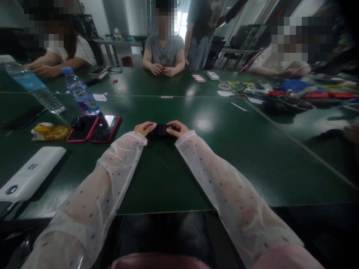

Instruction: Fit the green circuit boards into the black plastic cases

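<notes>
Both of my hands hold a small black device with a screen [160, 130] just above or on the green table [168, 175]; its exact kind is hard to make out. My left hand [144, 128] is closed round its left end, thumb on top. On the opposite end, my right hand [178, 129] grips it with the thumb lying over the face. Faint marks show on the dark screen between the thumbs. Sheer white dotted sleeves cover both forearms.
Left of my hands lie two red-cased phones [105, 129] [82, 129], a yellow packet [52, 131] and a white power bank [33, 172]. Behind them are two water bottles [82, 95] [35, 87]. Cables and tools [294, 95] heap at right. Several people sit or stand beyond.
</notes>
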`<state>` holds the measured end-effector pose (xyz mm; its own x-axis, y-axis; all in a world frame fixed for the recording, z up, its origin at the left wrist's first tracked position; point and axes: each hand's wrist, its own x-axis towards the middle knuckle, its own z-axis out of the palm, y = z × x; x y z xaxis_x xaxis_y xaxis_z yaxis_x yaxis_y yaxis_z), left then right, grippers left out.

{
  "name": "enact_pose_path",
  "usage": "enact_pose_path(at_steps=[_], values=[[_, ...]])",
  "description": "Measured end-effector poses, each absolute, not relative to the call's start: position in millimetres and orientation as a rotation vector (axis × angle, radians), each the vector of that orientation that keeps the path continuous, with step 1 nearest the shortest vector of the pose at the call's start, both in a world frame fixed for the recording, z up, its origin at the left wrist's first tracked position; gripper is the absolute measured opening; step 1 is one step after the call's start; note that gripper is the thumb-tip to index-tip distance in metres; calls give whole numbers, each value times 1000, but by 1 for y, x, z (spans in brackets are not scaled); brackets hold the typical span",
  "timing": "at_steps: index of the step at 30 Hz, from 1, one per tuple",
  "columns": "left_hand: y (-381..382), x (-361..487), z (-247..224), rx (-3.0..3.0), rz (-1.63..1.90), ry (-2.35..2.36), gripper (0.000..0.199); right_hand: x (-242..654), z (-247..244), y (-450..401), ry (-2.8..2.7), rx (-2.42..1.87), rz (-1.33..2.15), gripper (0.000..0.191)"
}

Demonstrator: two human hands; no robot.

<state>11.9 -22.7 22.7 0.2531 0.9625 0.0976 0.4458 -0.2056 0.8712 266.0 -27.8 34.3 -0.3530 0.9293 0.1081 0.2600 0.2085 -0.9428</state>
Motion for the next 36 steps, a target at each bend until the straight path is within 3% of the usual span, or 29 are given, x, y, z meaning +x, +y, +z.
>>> enact_pose_path(at_steps=[6,13,19,23,30,33,36], values=[[-17,8,19,1837,824,1361,69,272,31,-22,-1917,-1195,1017,68],[-16,8,18,1856,914,1347,68,271,20,-19,-1825,-1353,926,61],[-7,4,7,1933,880,1331,90,273,5,-10,-1904,-1211,797,67],[-1,0,1,2010,832,1339,93,269,6,-12,-1850,-1204,789,64],[0,-1,0,1973,835,1292,85,282,31,-4,-1443,-1067,893,90],[-1,-1,3,1979,813,1259,83,307,36,7,-1302,-1219,698,94],[-3,-2,6,1978,790,1273,82,328,31,11,-1274,-1402,472,83]])
